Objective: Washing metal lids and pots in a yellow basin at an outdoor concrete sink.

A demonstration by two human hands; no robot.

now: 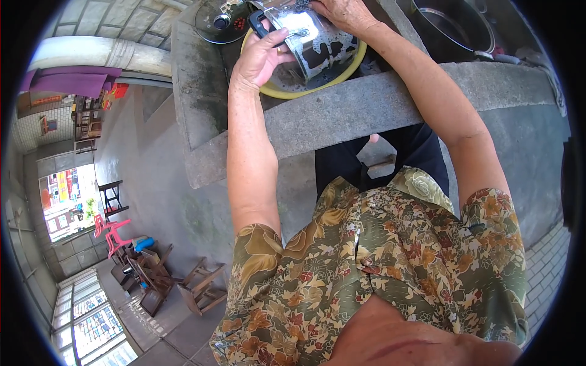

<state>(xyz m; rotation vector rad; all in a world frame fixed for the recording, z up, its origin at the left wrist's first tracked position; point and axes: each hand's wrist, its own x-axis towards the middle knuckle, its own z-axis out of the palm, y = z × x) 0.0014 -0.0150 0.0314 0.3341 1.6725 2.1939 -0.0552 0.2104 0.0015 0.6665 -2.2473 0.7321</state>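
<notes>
A shiny metal pot is tilted on its side over a round basin with a yellow rim. My left hand grips the pot by its black handle, the thumb stretched along it. Up at the top edge of the view, my right hand bends over the far part of the pot. Its fingertips are partly cut off, so what they close on is hidden. Beside the basin, to the left, lies a round lid with a dark knob.
The basin sits inside a concrete sink with a thick front ledge. A large dark metal pot stands in the right-hand compartment. Wooden stools and a pink plastic chair stand on the floor to the left.
</notes>
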